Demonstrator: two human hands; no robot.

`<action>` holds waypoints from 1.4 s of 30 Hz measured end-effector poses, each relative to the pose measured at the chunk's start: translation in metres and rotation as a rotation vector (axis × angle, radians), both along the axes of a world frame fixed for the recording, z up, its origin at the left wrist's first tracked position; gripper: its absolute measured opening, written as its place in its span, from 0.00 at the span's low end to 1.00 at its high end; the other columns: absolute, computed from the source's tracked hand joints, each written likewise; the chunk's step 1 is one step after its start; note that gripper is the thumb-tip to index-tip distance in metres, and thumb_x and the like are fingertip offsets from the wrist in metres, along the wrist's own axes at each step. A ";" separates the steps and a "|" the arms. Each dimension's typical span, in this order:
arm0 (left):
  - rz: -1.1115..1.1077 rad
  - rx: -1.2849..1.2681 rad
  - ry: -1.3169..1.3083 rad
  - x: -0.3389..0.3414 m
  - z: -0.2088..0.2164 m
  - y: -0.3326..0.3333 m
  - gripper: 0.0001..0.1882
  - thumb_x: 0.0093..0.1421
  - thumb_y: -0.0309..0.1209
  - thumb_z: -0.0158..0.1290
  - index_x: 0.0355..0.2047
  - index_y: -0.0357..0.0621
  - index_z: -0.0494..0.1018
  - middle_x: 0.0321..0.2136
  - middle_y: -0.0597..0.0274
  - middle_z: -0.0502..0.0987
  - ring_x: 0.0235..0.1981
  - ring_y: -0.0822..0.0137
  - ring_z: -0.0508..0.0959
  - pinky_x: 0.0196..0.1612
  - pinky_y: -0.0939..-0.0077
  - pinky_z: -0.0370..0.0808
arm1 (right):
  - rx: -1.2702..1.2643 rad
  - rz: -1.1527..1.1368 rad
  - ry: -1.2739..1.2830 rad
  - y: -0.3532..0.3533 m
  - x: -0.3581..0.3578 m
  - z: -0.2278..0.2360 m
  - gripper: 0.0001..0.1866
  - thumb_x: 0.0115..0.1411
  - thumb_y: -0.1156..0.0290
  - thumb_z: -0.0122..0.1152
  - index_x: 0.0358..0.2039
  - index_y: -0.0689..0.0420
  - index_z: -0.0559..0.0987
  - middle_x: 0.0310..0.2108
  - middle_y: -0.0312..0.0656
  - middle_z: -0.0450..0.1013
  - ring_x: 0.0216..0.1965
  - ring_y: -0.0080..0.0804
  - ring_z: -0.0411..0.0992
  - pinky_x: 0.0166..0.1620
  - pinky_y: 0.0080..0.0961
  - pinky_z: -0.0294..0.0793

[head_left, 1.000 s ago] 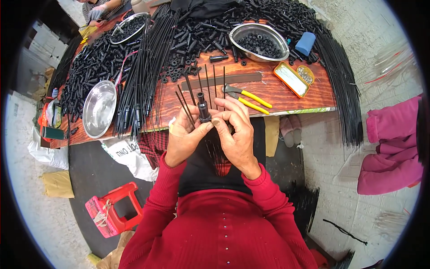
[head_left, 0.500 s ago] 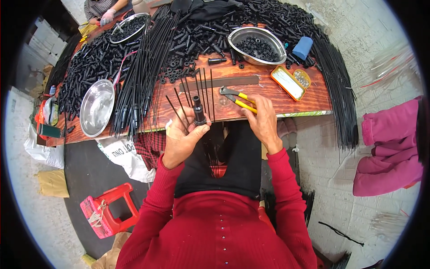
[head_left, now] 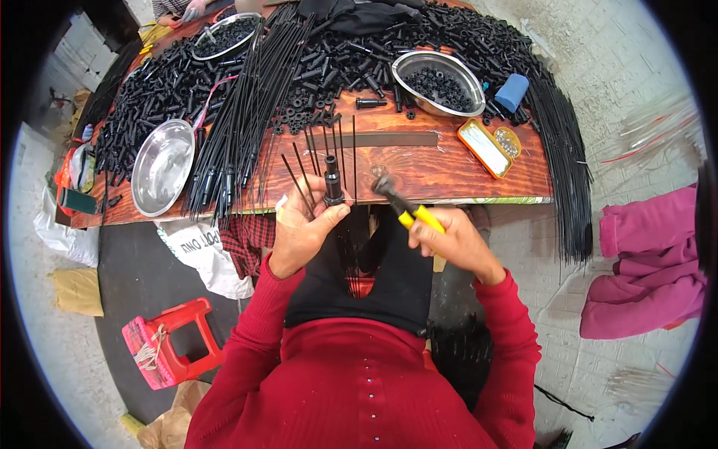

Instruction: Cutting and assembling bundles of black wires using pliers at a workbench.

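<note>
My left hand [head_left: 301, 229] is closed round a black plastic tube fitting [head_left: 333, 179] that stands upright, with several thin black rods [head_left: 298, 159] spreading up around it and trailing down below. A short piece of pale wire seems to show at the base of the fitting. In my right hand [head_left: 453, 241] is a pair of yellow-handled pincers [head_left: 408, 207], raised at the table's front edge. The head of the pincers is blurred and points up toward the fitting, apart from it.
Black fittings [head_left: 161, 97] are heaped over the wooden table [head_left: 374, 172], beside bundles of black rods [head_left: 243, 120]. A metal bowl of small black rings [head_left: 479, 90], an empty metal bowl [head_left: 166, 133] and a yellow tin [head_left: 486, 170] stand around. A red stool [head_left: 172, 322] is at lower left.
My right hand has picked the pincers up off the table and drawn them back toward me, lifted. My left hand still holds the fitting and rods in nearly the same place.
</note>
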State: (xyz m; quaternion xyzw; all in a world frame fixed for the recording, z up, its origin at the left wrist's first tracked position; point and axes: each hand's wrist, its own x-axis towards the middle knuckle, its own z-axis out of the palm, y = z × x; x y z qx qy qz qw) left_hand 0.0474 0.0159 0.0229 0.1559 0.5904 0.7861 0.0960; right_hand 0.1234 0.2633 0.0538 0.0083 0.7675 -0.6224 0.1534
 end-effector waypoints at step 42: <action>0.126 -0.224 0.115 0.009 -0.009 0.004 0.16 0.53 0.20 0.62 0.39 0.41 0.68 0.27 0.75 0.72 0.24 0.85 0.60 0.26 0.89 0.60 | 1.431 0.274 0.864 -0.020 -0.015 0.069 0.22 0.49 0.78 0.57 0.48 0.56 0.77 0.51 0.48 0.67 0.53 0.45 0.66 0.60 0.48 0.60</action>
